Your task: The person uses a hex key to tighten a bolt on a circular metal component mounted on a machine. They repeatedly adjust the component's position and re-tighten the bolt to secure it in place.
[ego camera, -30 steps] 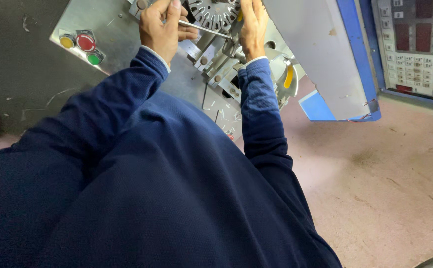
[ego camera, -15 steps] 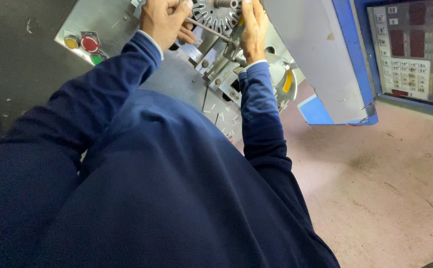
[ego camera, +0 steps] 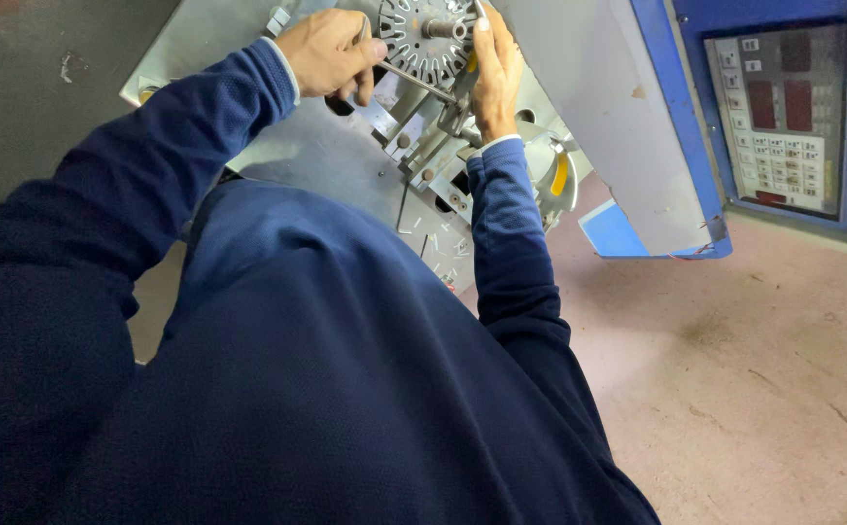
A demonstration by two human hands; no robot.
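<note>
A round slotted metal core (ego camera: 429, 39) sits on a shaft at the top of a grey machine plate (ego camera: 316, 156). My left hand (ego camera: 328, 54) is closed around the end of a thin metal rod (ego camera: 414, 80) that runs diagonally below the core. My right hand (ego camera: 493, 68) rests against the core's right side, with fingers pressed on the fixture beside it; what it grips is partly hidden. Both arms wear dark blue sleeves.
A metal clamp assembly (ego camera: 433, 160) with bolts sits under the core. A grey panel with blue edging (ego camera: 627, 136) stands to the right, next to a control panel (ego camera: 783, 117) with displays and keys. A pinkish floor (ego camera: 754, 389) lies below right.
The view has shifted, so the machine sits lower and further right in frame. My left hand has moved left along the rod; the coloured buttons at the left have dropped out of sight.
</note>
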